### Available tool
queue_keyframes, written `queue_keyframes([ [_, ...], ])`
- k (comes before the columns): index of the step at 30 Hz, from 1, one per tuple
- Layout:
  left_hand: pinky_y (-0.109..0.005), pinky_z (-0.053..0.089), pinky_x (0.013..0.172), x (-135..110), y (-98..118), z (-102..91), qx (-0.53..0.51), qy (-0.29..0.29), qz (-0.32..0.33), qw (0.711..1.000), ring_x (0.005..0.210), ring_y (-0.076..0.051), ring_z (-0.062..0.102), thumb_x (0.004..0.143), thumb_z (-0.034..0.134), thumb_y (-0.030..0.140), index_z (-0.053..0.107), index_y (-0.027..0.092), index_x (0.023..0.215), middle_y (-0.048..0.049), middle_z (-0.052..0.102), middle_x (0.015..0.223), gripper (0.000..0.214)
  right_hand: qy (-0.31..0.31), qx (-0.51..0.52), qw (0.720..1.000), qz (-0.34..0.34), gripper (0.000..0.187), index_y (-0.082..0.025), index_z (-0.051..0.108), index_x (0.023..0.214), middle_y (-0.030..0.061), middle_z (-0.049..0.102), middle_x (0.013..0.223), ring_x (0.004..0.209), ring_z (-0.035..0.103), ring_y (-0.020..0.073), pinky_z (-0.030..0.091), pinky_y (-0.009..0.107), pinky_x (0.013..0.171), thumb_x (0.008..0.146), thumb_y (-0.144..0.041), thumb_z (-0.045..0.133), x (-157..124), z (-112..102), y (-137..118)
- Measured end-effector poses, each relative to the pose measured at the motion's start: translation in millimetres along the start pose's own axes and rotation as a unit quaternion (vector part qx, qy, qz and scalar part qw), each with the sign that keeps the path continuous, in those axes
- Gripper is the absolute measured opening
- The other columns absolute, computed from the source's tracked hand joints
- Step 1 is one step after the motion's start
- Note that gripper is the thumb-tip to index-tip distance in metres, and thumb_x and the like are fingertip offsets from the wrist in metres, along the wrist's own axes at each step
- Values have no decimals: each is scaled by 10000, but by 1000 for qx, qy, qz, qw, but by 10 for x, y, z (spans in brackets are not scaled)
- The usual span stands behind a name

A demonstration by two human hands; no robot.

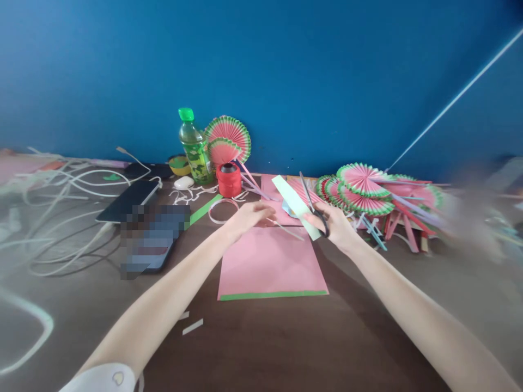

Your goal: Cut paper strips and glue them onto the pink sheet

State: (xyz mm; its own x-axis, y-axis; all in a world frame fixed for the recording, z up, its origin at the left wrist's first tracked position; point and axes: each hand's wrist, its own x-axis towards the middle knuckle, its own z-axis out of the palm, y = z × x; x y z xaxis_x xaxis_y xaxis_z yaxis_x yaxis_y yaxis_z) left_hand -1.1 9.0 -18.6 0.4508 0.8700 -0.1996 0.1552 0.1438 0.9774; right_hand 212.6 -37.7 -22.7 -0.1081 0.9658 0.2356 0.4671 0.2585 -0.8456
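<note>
Right hand (332,222): fingers closed round black-handled metal scissors (309,197) and a pale green paper strip (293,200). Left hand (254,214): fingers pinching a thin white strip (288,231), over far edge of green-edged pink paper sheet (272,264), brown tabletop (310,343).

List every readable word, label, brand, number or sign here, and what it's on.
No word, brand or number is legible.
Green-capped bottle: label patterned; any print too small and blurred.
Phone: pixelated, nothing readable.
White sleeve: heart-shaped mark, no lettering visible.
Scissors and pale green strip: no lettering visible.
</note>
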Motion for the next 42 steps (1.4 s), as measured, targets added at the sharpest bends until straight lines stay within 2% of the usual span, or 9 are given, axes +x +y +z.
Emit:
queue_keyframes([
  [3,-285,478,712,-48,-17,138,-32,-91,-19,995,741,-154,639,686,632,406,607,136,885,-98,669,902,336,-23,1,1000,-18,370,-184,394,614,-38,336,596,546,334,88,304,219,478,710,-491,578,-32,123,-34],
  [8,-258,491,661,-50,-39,201,-23,-90,4,996,680,-140,643,714,621,302,608,137,854,-67,677,776,217,-75,26,997,-14,363,-185,411,621,-39,383,576,504,393,86,338,222,464,709,-491,584,-69,203,-98],
  [12,-263,498,633,-30,60,10,18,-49,0,999,661,-148,650,720,564,174,598,148,856,-38,679,741,142,-200,68,976,62,282,-178,461,751,-70,437,461,366,459,94,350,226,418,786,-454,509,-60,77,-121],
  [16,-284,502,625,-1,125,-240,69,-12,27,997,647,-170,651,682,587,176,601,139,794,-41,676,706,119,-285,69,952,86,258,-153,495,781,-55,483,548,356,466,68,325,207,405,790,-411,514,-29,-139,-113],
  [19,-302,505,645,18,115,-359,96,-29,50,994,645,-168,647,695,595,227,594,133,791,-49,669,693,134,-371,43,923,98,235,-149,524,806,-57,476,533,369,466,67,318,199,404,783,-383,534,-21,-245,-105],
  [22,-305,508,666,22,92,-392,106,-40,66,991,655,-157,640,709,592,248,598,126,824,-56,665,712,168,-413,25,904,107,210,-154,547,798,-58,471,535,372,454,60,329,195,408,775,-363,546,-32,-258,-121],
  [29,-324,512,669,11,73,-331,147,-50,76,985,671,-164,635,697,603,268,614,124,826,-69,667,772,193,-427,8,895,130,275,-150,561,803,-48,487,555,380,455,62,324,196,402,729,-413,588,-45,-188,-133],
  [36,-256,509,645,29,118,-346,55,78,27,995,627,-130,630,703,601,199,595,106,755,-61,672,709,106,-379,-2,920,99,339,-173,459,760,-41,497,515,457,518,103,355,221,469,812,-508,447,-27,-164,-108],
  [42,-230,510,621,-7,166,-293,-9,94,6,995,587,-118,630,710,605,180,585,109,753,-38,665,645,85,-327,12,944,40,358,-187,413,734,-26,458,627,525,541,116,409,237,474,809,-537,428,-73,17,-115],
])
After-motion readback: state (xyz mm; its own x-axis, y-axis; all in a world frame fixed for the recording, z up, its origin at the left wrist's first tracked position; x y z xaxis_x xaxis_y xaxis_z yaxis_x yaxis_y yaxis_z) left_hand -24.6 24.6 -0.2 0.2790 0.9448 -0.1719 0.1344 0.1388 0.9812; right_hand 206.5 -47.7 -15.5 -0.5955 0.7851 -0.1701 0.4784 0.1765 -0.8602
